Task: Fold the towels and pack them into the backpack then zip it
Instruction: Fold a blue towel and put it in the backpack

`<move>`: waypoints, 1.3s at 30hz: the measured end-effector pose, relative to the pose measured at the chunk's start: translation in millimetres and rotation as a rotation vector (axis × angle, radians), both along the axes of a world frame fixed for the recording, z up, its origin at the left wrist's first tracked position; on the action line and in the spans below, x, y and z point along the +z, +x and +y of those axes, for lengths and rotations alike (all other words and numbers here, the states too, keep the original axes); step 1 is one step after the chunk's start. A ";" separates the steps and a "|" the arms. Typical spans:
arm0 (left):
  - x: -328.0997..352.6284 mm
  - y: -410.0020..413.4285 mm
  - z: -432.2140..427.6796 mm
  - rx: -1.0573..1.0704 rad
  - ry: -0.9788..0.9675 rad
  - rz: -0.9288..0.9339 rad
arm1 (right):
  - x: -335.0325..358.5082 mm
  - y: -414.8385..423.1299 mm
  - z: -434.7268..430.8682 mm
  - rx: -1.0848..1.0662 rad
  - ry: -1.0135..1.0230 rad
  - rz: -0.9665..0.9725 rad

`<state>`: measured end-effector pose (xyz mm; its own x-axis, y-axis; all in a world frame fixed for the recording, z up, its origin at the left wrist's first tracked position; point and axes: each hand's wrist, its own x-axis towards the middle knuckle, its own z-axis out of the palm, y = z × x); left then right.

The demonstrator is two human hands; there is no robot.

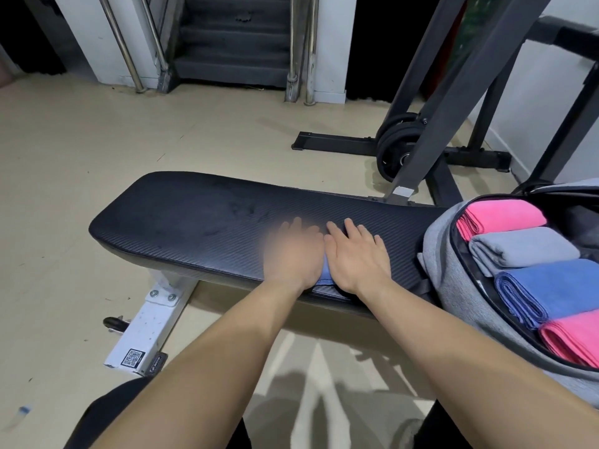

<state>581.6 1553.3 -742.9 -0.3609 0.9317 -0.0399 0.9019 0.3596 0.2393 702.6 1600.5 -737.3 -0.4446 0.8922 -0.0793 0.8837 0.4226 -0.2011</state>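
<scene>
1. Black fabric (107, 416) is seen at the lower left edge, nearest the camera. Two bare forearms are extended forward above it.
2. A white bench leg (146, 328) is bolted under the pad, and a QR label (132, 358) is fixed at its near end.
3. Both hands are laid palm down, side by side, at the near edge of the black bench pad (194, 222).
   - The left hand (293, 254) is blurred. Its fingers appear straight, and nothing is gripped.
   - The right hand (356, 257) is sharp. Its fingers are straight, slightly spread and pressed flat.
4. The light blue towel (325, 273) is located beneath and between the two hands. Only a narrow strip is shown in the gap, so its fold cannot be told.
5. The grey backpack (453, 286) is laid at the right end of the bench, just right of the right hand. Its main compartment is unzipped and open.
6. Four folded towels are packed inside in a row, each touching the next:
   - near pink towel (573, 338)
   - dark blue towel (551, 286)
   - grey towel (525, 247)
   - far pink towel (505, 217)
7. Beyond the bench, weight plates (395, 147) are mounted on a dark rack frame (453, 92), which stands on the beige floor (64, 157).
8. Grey stairs (233, 43) with metal rails are seen farthest away.
</scene>
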 end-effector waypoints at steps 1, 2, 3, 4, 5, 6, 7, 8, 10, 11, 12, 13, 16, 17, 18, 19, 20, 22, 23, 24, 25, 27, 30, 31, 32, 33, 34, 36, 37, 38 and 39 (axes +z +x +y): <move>-0.6 0.0 0.8 0.010 -0.001 -0.007 | 0.4 -2.6 2.9 0.004 -0.012 -0.021; -1.1 -0.1 1.8 0.018 -0.001 -0.009 | 0.9 -4.7 5.4 0.008 -0.025 -0.038; -0.8 -0.1 3.2 0.019 0.000 -0.005 | 1.1 -5.0 6.7 0.011 -0.033 -0.046; -0.7 0.0 3.5 0.019 0.003 0.000 | 0.8 -4.2 6.9 0.014 -0.037 -0.045; -0.6 0.3 2.1 0.018 0.005 0.005 | 0.5 -2.3 5.7 0.020 -0.040 -0.039; -1.0 0.6 -0.5 0.013 0.008 0.012 | -0.4 0.0 3.9 0.029 -0.040 -0.034; -1.9 1.1 -3.6 0.005 0.013 0.022 | -1.9 2.6 1.7 0.042 -0.036 -0.036; -3.3 1.1 -5.0 -0.003 0.018 0.032 | -3.5 4.0 1.3 0.052 -0.031 -0.043; -5.6 0.0 -3.5 -0.002 0.007 0.041 | -5.3 3.4 5.1 0.060 -0.023 -0.056; -5.9 -0.6 -1.4 0.005 -0.006 0.046 | -5.6 1.4 8.3 0.060 -0.022 -0.059; -5.3 -0.4 1.2 0.009 -0.021 0.054 | -5.5 -0.4 11.1 0.056 -0.023 -0.060; -3.7 0.7 2.5 0.013 -0.035 0.062 | -4.8 -1.5 12.2 0.056 -0.026 -0.062; 1.5 3.4 -1.2 0.003 -0.067 0.090 | -0.8 2.9 6.6 0.065 -0.044 -0.058; 2.1 1.2 -4.8 -0.021 -0.071 0.091 | 0.6 6.0 3.8 0.073 -0.053 -0.056; 2.3 -3.9 -8.4 -0.060 -0.072 0.073 | 1.7 8.8 2.0 0.083 -0.063 -0.052; 2.9 -11.0 -11.1 -0.112 -0.066 0.036 | 2.5 11.1 1.4 0.092 -0.074 -0.044; 3.3 -18.9 -14.2 -0.166 -0.057 -0.016 | 2.6 13.2 1.1 0.099 -0.088 -0.029; 5.2 -32.8 -21.7 -0.222 -0.045 -0.115 | 3.4 14.7 1.9 0.112 -0.127 0.005; 6.7 -37.3 -24.2 -0.225 -0.054 -0.135 | 3.9 15.3 2.9 0.119 -0.148 0.022; 8.1 -39.6 -24.7 -0.219 -0.071 -0.141 | 4.9 17.2 3.7 0.124 -0.168 0.044; 10.0 -39.4 -24.9 -0.210 -0.087 -0.135 | 6.3 20.6 4.0 0.131 -0.185 0.070; 15.5 -32.9 -24.5 -0.199 -0.089 -0.087 | 7.8 29.2 4.0 0.167 -0.205 0.111; 29.4 -16.4 -26.4 -0.228 -0.064 0.025 | 16.4 43.3 0.8 0.196 -0.245 0.165; 35.9 -10.6 -28.6 -0.233 -0.059 0.059 | 21.4 45.9 -1.2 0.188 -0.260 0.166; 42.8 -5.5 -30.7 -0.238 -0.058 0.082 | 26.9 47.8 -3.4 0.181 -0.268 0.151; 49.9 -0.5 -32.7 -0.244 -0.060 0.100 | 32.6 50.0 -5.8 0.183 -0.261 0.123; 56.5 4.2 -35.0 -0.255 -0.066 0.120 | 38.5 52.8 -8.3 0.190 -0.243 0.093; 68.2 13.7 -40.9 -0.310 -0.091 0.211 | 50.2 60.8 -12.2 0.208 -0.214 0.066; 73.4 18.4 -44.0 -0.344 -0.110 0.251 | 57.1 66.9 -13.0 0.221 -0.209 0.073; 78.8 23.5 -47.3 -0.369 -0.129 0.252 | 64.7 74.1 -13.4 0.234 -0.207 0.089; 84.7 28.9 -50.4 -0.375 -0.143 0.201 | 73.5 82.3 -13.7 0.252 -0.203 0.107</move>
